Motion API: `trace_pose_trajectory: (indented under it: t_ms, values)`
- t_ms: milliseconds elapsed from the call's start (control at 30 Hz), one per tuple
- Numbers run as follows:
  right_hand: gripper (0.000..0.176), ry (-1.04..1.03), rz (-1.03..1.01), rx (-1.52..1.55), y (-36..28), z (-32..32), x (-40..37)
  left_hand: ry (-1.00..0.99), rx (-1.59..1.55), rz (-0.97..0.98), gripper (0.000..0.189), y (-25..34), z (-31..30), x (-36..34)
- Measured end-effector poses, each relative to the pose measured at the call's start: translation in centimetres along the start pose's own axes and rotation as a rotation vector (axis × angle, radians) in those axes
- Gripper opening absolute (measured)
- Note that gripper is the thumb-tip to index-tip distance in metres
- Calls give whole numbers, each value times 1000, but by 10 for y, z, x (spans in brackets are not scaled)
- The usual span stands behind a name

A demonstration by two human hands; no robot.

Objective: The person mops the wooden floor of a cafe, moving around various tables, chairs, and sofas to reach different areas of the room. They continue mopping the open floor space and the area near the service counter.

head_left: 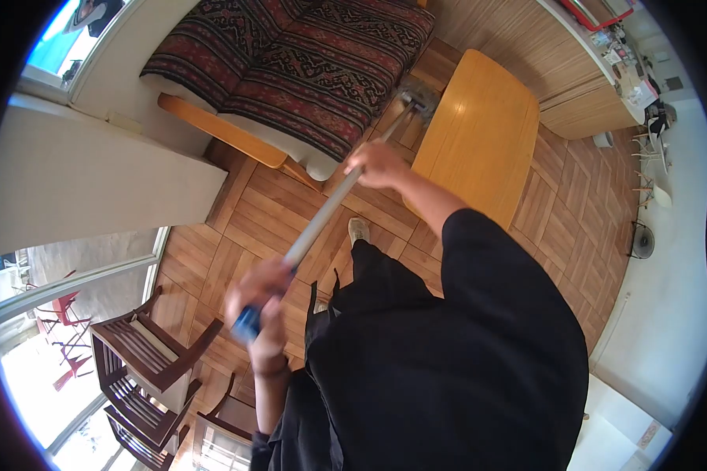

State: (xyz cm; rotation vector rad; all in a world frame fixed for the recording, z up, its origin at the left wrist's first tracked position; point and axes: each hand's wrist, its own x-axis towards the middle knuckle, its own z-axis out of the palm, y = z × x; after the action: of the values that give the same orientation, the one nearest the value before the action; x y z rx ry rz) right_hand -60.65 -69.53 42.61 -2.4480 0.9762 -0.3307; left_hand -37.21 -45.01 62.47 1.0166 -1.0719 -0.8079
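Note:
Both of my hands are wrapped round the grey pole of a mop, which slants from the lower left to the upper right. My left hand is closed near the blue top end of the handle and is blurred by motion. Further down the pole, my right hand grips it with the arm stretched out. The grey mop head is on the floor in the gap between the patterned sofa and the wooden table; its far part is indistinct.
A sofa with a red and black woven cover stands ahead. To its right is a low wooden table. Dark wooden chairs are at lower left beside glass doors. A fan stands by the right wall. Parquet floor lies underfoot.

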Motion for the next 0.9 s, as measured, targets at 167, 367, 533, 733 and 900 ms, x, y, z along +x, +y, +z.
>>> trace_pose_trajectory:
  t_ms: [167, 367, 533, 733, 900]
  values:
    - [40, -49, 701, -333, 83, -10, 12, -417, 80, -170, 12, -93, 70, 43]
    - [46, 178, 734, -149, 45, 26, -18, -397, 77, -179, 11, -82, 52, 14]
    - [40, 427, 338, -134, -61, 67, -31, -153, 129, -122, 13, 11, -40, -20]
    - [42, 532, -34, 294, -242, 70, -39, -17, 130, 485, 39, 125, -152, -67]
    - [39, 381, -203, 397, -307, 81, -71, -226, -239, 626, 34, 169, -164, -98]
